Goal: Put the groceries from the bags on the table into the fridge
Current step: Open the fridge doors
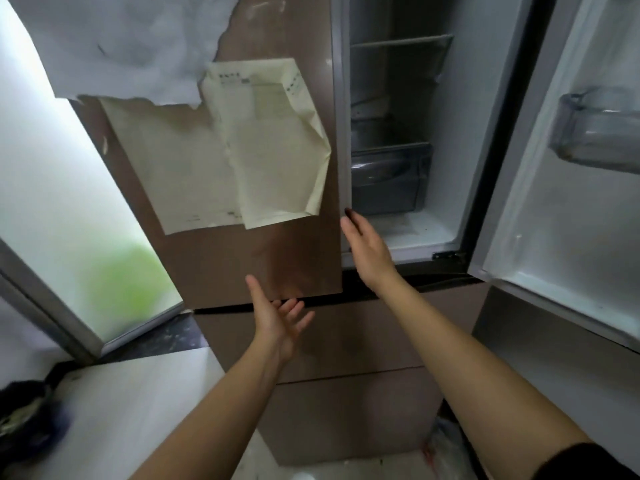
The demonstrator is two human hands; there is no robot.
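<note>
Reaching at the fridge (346, 393) with both hands, neither holding anything. Left hand (277, 320) sits just below centre, at about 6 o'clock: palm turned up, fingers (300, 323) spread and straight, tips just beside the bottom edge of the shut brown left door (214, 265). Right hand (363, 251) is near centre, a touch toward 3 o'clock: flat, fingers together and extended, tips at the free edge of that left door; actual contact can't be told. Right door (561, 237) stands swung open at 3 o'clock, with a clear door bin (599, 133) on its inner face. Open compartment at 1 o'clock shows a glass shelf (398, 43) up top and a dark translucent crisper drawer (391, 178) below it; no food is visible on the white floor of the compartment. Creased cream paper sheets (270, 143) are stuck to the left door at 11 to 12 o'clock, with torn white film (121, 46) above them. White surface (138, 410) is at 7 o'clock, with a dark bag (27, 420) on it at 8 o'clock, well apart from both hands; its contents are too blurred to read. Something pale and plastic-like (446, 441) lies on the floor at 5 o'clock by the fridge base, also blurred. Frosted glass panel (69, 202) is at 9 o'clock.
</note>
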